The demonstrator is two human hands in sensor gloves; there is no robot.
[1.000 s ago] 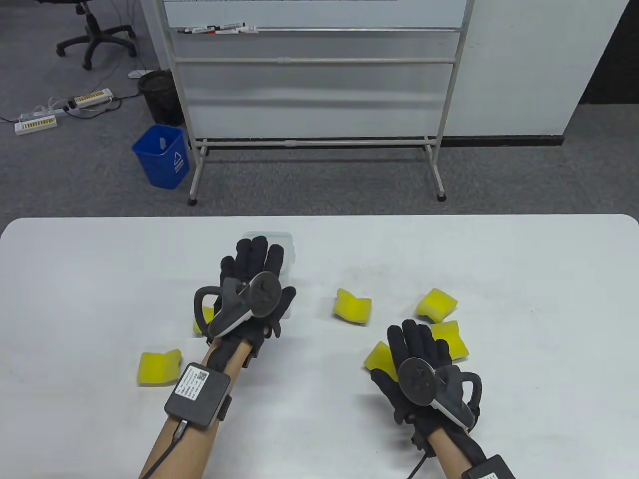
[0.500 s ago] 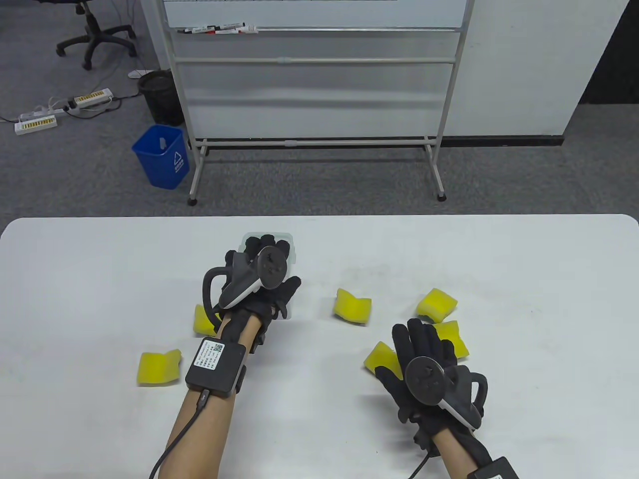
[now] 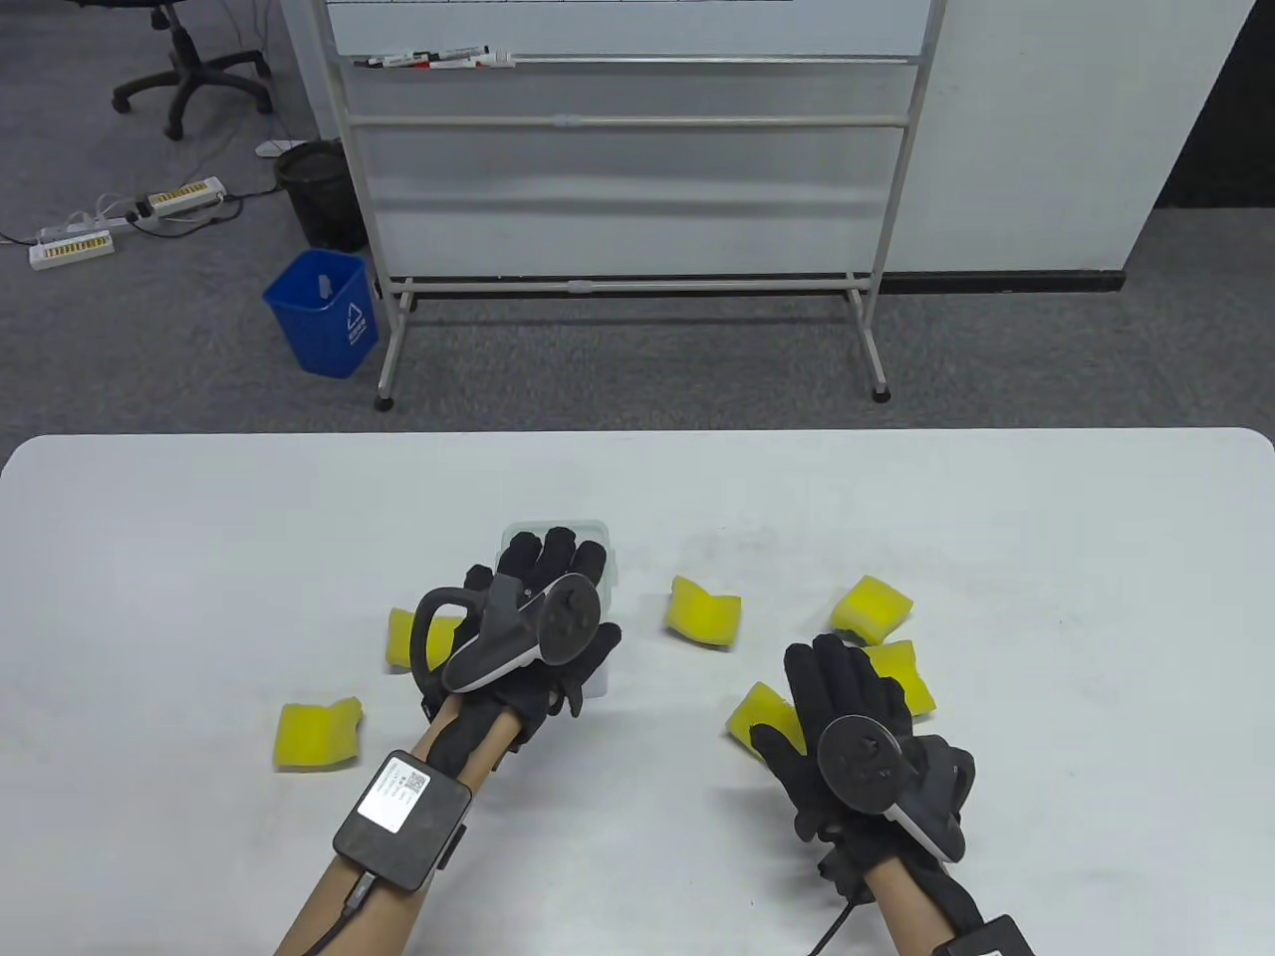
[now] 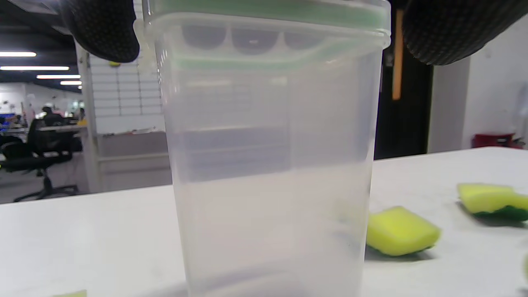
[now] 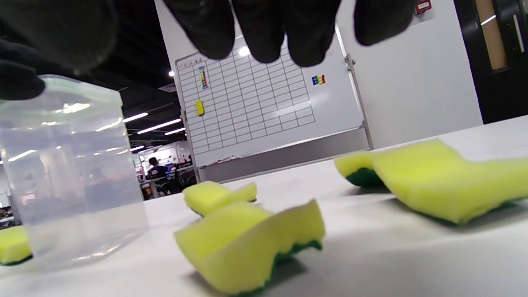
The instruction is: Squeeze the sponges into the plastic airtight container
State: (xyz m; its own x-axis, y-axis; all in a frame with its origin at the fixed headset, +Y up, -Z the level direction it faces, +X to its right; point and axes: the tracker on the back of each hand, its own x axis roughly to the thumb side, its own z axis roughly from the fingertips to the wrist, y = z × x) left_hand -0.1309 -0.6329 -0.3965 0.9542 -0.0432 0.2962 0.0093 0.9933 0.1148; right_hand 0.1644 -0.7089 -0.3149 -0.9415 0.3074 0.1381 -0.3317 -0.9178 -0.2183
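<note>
Table (image 3: 996, 518): six sponges (image 3: 705, 610), one container (image 3: 608, 558).

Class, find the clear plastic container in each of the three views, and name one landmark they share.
Table view: container left of centre, mostly under the left hand.
Left wrist view: container fills the centre.
Right wrist view: container at the left edge.
Shared landmark: the whiteboard behind the table.

from above, the left hand (image 3: 538, 637) covers most of the clear container (image 3: 608, 558), so its lid and the grip on it can't be made out. the right hand (image 3: 847, 737) hides part of two sponges (image 3: 752, 712). the left wrist view cuts off the container's base, and its fingertips (image 4: 103, 29) run off the top.
</note>
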